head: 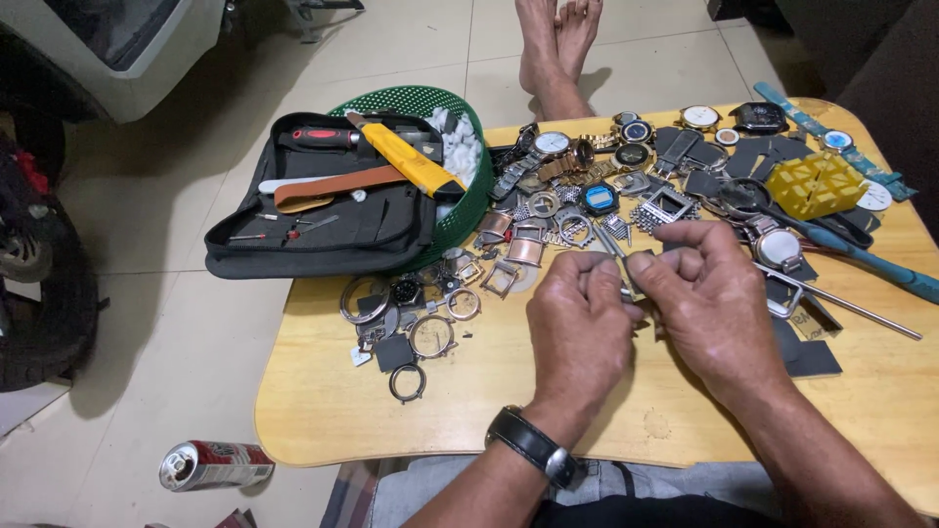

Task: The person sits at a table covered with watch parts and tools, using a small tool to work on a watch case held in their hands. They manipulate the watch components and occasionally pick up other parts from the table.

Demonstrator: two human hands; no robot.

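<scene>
Both hands meet mid-table; left hand (579, 318) and right hand (711, 293) pinch a thin metal tool (614, 249) between their fingertips, its tip rising just above them.

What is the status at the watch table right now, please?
Left hand and right hand both pinched on a small metal tool. Held above the wooden table. Watch parts scattered close by.
</scene>
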